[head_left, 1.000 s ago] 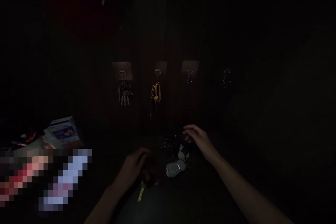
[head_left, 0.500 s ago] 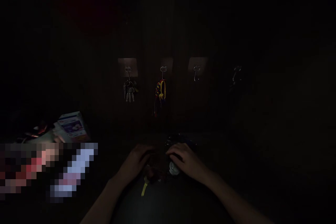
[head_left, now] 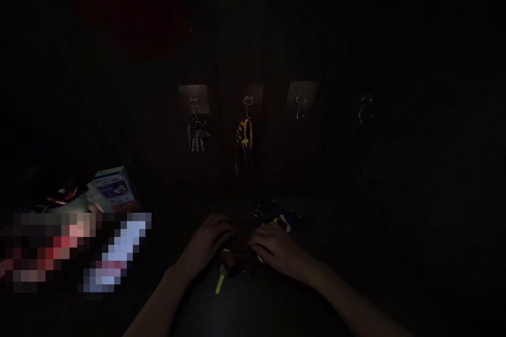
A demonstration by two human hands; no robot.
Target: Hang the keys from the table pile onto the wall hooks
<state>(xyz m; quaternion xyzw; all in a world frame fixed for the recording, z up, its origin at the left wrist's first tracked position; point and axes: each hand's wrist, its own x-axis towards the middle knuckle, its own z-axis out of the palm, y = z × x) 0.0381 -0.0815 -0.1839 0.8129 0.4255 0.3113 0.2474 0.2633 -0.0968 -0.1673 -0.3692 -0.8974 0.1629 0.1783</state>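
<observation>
In the dim light, my left hand is at the surface with its fingers curled inward. Just below its thumb lies a brass-coloured key by a dark reddish piece. My right hand faces it, fingers bent over a white round piece, of which only a sliver shows. What either set of fingertips pinches is too dark to make out. Right behind my right hand are a dark bunch with metal rings and a white-and-dark tag.
On the wall, a bunch of keys hangs from the left hook, and a yellow, red and blue braided cord from the second. A third hook is bare. A purple-and-white box stands at left, near a pixelated area.
My right hand has moved down over the white round piece, which showed more before. The white-and-dark tag behind it has come into sight. My left hand has barely moved.
</observation>
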